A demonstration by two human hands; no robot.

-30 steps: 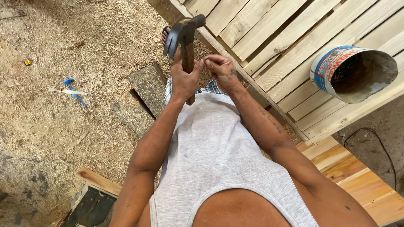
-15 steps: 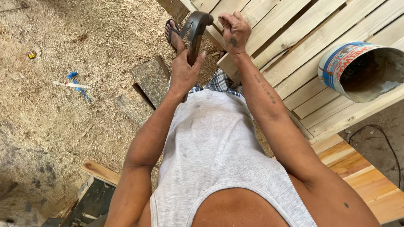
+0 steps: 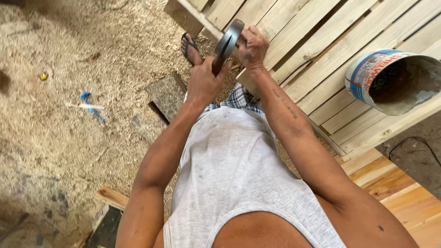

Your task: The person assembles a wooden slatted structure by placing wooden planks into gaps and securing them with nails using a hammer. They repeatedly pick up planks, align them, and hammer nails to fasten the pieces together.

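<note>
I am looking down at a sawdust floor [image 3: 59,138] filling everything from 7 to 11 o'clock. A slatted wooden pallet [image 3: 321,59] is spreading from 12 to 3 o'clock, and it is serving as the worktop. A round bucket [image 3: 390,80] with a printed blue and white wall is lying on its side on the slats at 3 o'clock, its mouth turned toward 4. A dark flat board [image 3: 167,94] is lying on the sawdust at 10 o'clock, just left of the centre. A foot in a sandal [image 3: 189,47] is standing by the pallet's near edge at 11 o'clock. My left hand [image 3: 204,85] is closing its grip around the handle of a hammer [image 3: 226,43], whose dark head is pointing up toward 12 o'clock, just above the pallet's edge. My right hand [image 3: 250,46] is sitting just beside the hammer head, fingers pinched together against a slat; I cannot tell what they are pinching. A small blue and white scrap [image 3: 89,105] is lying at 9 o'clock.
</note>
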